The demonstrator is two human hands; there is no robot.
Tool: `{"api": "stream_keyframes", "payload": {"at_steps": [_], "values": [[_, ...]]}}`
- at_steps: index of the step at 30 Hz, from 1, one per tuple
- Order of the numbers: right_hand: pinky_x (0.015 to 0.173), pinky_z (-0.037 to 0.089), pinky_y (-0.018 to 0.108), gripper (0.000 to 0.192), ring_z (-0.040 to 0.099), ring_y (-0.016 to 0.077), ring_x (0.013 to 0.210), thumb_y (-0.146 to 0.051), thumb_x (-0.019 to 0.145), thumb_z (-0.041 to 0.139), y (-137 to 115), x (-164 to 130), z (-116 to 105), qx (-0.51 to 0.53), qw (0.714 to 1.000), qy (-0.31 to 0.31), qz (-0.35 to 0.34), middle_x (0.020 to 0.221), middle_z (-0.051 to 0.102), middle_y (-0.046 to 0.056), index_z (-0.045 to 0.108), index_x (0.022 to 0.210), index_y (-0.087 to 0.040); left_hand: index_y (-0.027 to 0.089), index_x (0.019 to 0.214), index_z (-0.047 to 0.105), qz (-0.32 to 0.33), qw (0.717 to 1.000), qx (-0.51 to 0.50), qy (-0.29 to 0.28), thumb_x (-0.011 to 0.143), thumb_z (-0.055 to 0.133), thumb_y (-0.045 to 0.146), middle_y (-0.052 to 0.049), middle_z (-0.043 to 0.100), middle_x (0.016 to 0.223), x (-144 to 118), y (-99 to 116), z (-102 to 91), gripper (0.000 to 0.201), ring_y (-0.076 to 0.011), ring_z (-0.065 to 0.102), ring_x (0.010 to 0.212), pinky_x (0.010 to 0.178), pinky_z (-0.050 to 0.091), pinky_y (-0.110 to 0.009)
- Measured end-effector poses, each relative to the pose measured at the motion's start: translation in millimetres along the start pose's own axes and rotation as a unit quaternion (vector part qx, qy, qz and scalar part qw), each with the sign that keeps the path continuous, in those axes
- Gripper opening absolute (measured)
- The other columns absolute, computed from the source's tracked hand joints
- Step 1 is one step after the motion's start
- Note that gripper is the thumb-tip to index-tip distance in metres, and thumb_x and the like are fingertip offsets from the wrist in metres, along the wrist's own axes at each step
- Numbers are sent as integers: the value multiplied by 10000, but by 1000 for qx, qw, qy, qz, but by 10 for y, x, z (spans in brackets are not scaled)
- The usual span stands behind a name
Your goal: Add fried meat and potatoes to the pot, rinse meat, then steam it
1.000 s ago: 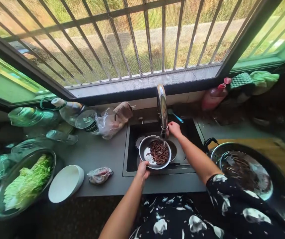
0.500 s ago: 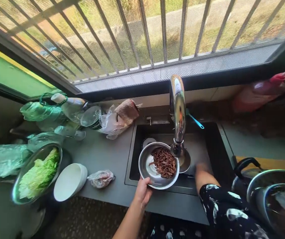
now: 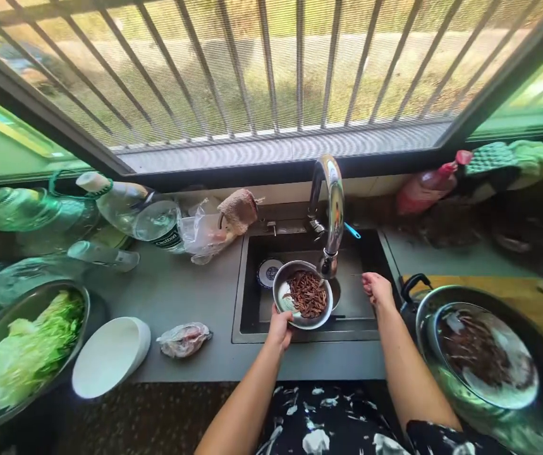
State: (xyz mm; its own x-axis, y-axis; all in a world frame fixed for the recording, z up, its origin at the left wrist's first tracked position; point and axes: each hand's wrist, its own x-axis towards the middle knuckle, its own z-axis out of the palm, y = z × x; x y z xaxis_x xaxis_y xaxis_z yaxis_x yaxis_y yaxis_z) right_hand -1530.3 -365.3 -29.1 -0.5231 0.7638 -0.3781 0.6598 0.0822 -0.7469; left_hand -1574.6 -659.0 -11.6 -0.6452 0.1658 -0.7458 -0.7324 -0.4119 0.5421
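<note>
Now that my right hand has come off the tap, its fingers hang loosely apart over the sink, empty. My left hand keeps its fingers clamped on the bowl rim, under the spout.

Only one bit of print visible — dark label band on the clear plastic bottle lying on its side, left of the sink. White lettering on it, approx 5–6 chars, too blurred & small to read for sure. Green bottle further left of the sink: no legible print. Pink bottle right of the sink, by the window ledge: label not readable either. No nos., brands or signs legible elsewhere.
</note>
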Motion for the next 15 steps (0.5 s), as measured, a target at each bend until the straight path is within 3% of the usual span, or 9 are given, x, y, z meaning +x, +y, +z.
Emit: {"api": "stream_keyframes", "payload": {"at_steps": [2, 4, 7, 10, 12, 15], "values": [[349, 255, 179, 237, 343, 47, 363, -392, 652, 553, -148, -220, -64, 147, 987, -66, -15, 547, 501, -28, 539, 728, -169, 266, 1093, 464, -11, 1000, 12, -4, 409, 452, -37, 15, 603, 838, 15, -4, 27, 749, -149, 609, 700, 671, 512, -338], [354, 224, 173, 250, 319, 38, 370, -382, 601, 607, -314, -429, -38, 215, 964, -152, -31, 526, 478, -44, 545, 709, -166, 271, 1103, 457, -22, 1000, 12, -15, 410, 460, -34, 20, 595, 832, 12, -13, 52, 757, -142, 600, 682, 668, 510, -343], [394, 258, 180, 181, 371, 56, 413, -331, 618, 603, -503, -623, 135, 78, 970, -215, -79, 521, 499, -36, 579, 687, -165, 278, 1125, 449, -27, 999, 5, -37, 406, 462, -22, 23, 596, 817, -16, -42, 87, 779, -142, 591, 656, 655, 508, -354], [462, 303, 181, 94, 452, 79, 518, -258, 655, 590, -574, -631, 344, -46, 970, -183, -155, 581, 553, -13, 608, 655, -167, 269, 1123, 451, -22, 999, -6, -45, 396, 451, -12, 33, 596, 770, -47, -68, 111, 780, -131, 573, 609, 641, 501, -340], [476, 302, 175, 88, 455, 79, 540, -231, 689, 583, -596, -593, 471, -17, 971, -200, -127, 578, 542, -15, 597, 637, -161, 254, 1111, 462, -17, 998, -9, -52, 390, 442, -10, 36, 599, 746, -63, -75, 117, 768, -127, 566, 595, 634, 492, -316], [471, 319, 171, 126, 442, 72, 502, -224, 742, 556, -662, -602, 661, 81, 955, -285, -13, 559, 523, -15, 552, 640, -150, 228, 1061, 494, -4, 999, -3, -54, 392, 442, -9, 43, 597, 708, -101, -83, 116, 712, -116, 554, 571, 613, 474, -275]]}}
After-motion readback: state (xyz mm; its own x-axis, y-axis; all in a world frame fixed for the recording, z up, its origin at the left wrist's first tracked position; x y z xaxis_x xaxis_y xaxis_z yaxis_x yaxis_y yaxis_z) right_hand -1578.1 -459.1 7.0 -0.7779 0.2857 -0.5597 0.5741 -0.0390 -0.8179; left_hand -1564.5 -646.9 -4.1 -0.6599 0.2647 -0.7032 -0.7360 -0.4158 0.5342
